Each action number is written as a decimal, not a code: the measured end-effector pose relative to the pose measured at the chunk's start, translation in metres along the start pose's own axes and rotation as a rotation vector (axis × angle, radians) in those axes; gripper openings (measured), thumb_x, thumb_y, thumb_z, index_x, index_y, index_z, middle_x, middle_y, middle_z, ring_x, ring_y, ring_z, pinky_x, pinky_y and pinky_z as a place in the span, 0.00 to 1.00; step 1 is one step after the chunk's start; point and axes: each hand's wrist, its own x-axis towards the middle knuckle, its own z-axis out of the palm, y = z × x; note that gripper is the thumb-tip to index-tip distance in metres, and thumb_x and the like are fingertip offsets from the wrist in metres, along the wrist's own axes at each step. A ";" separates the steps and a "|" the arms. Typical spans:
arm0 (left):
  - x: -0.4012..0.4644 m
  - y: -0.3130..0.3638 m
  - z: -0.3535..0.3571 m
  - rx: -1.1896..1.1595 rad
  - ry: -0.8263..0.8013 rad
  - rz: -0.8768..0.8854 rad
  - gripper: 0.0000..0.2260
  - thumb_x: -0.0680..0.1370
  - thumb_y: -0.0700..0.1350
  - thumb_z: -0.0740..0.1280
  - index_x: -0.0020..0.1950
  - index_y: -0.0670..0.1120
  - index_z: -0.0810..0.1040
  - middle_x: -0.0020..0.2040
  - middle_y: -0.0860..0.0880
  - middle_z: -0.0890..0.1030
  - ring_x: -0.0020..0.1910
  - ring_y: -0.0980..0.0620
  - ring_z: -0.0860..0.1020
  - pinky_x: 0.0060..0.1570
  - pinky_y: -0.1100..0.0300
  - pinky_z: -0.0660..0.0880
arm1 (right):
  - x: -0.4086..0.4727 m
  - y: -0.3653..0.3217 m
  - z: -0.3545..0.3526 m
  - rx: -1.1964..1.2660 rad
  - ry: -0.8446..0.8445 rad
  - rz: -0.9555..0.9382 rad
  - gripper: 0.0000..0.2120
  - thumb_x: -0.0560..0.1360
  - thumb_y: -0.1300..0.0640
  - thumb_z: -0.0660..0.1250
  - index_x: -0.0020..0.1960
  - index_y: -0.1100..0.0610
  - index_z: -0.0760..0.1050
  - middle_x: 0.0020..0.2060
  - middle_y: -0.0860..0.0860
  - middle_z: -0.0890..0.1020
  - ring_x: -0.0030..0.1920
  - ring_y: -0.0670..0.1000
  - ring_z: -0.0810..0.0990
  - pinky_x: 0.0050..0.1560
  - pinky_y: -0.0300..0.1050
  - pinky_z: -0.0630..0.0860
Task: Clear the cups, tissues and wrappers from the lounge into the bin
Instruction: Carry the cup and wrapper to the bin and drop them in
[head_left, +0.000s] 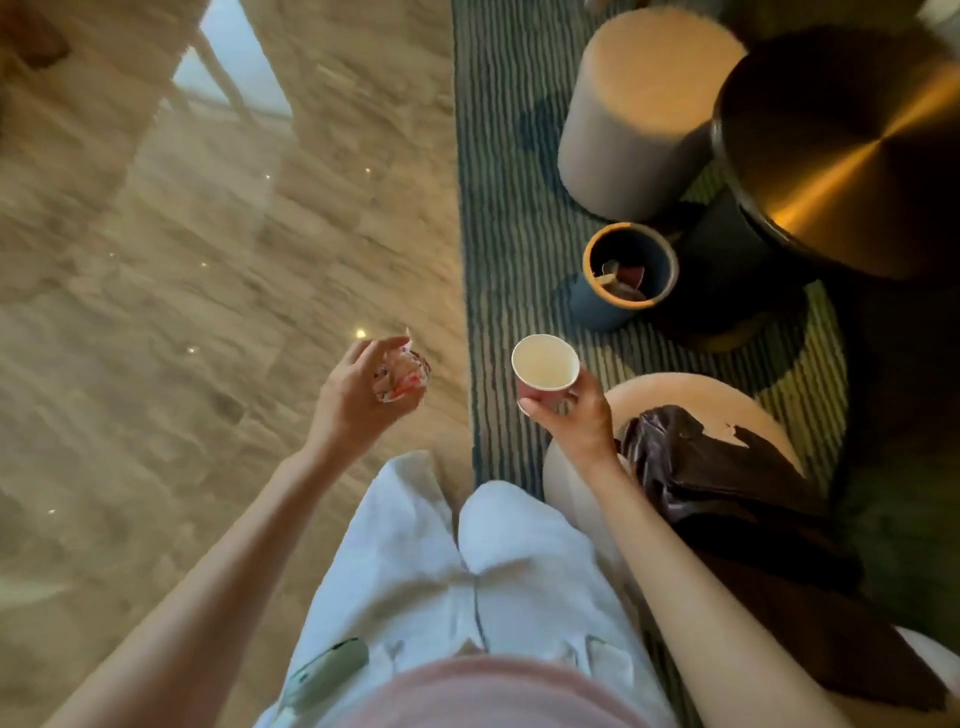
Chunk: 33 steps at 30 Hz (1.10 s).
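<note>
While both forearms are reaching forward over the person's white trousers (467, 561), the right hand (571, 415) is curling its fingers round the lower body of a paper cup (545, 370), holding it upright with its white inside showing and its reddish outer wall mostly covered by the fingers. It is hanging in the air above the edge of the striped rug (504, 208), short of the bin (630, 270), which is standing on that rug further ahead and to the right. The left hand (358, 395) is raised over the polished stone floor (208, 260), palm turned inward, its fingers bent round a crumpled wrapper (402, 375) that is looking clear and glossy with red and dark print; the blur is hiding any finer detail. Inside the dark bin, whose rim is catching orange light, some scraps of litter are lying, their kind unclear. Beyond it a pale round stool (644, 119) is standing beside a dark round table (852, 150) with a brassy sheen. Just beside the right wrist, a second pale stool (691, 400) is carrying a dark brown glossy cloth (727, 493).
</note>
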 end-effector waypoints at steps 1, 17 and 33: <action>0.032 0.000 -0.001 0.019 -0.055 0.025 0.24 0.66 0.46 0.77 0.61 0.50 0.77 0.56 0.52 0.78 0.47 0.56 0.76 0.47 0.64 0.70 | 0.020 -0.005 0.004 0.016 0.040 0.036 0.29 0.63 0.61 0.79 0.60 0.58 0.72 0.55 0.57 0.78 0.54 0.55 0.79 0.54 0.53 0.78; 0.465 0.075 0.187 0.076 -0.733 0.500 0.26 0.70 0.50 0.75 0.66 0.49 0.73 0.59 0.49 0.76 0.53 0.52 0.76 0.52 0.56 0.76 | 0.302 -0.002 -0.038 0.250 0.616 0.304 0.30 0.64 0.55 0.79 0.56 0.35 0.69 0.56 0.45 0.77 0.56 0.43 0.78 0.50 0.35 0.77; 0.620 0.049 0.544 0.285 -1.266 0.629 0.31 0.69 0.49 0.76 0.69 0.48 0.69 0.65 0.47 0.73 0.63 0.48 0.72 0.63 0.52 0.71 | 0.468 0.170 0.010 0.438 1.105 0.574 0.25 0.66 0.60 0.78 0.56 0.43 0.71 0.52 0.41 0.79 0.52 0.39 0.78 0.48 0.35 0.77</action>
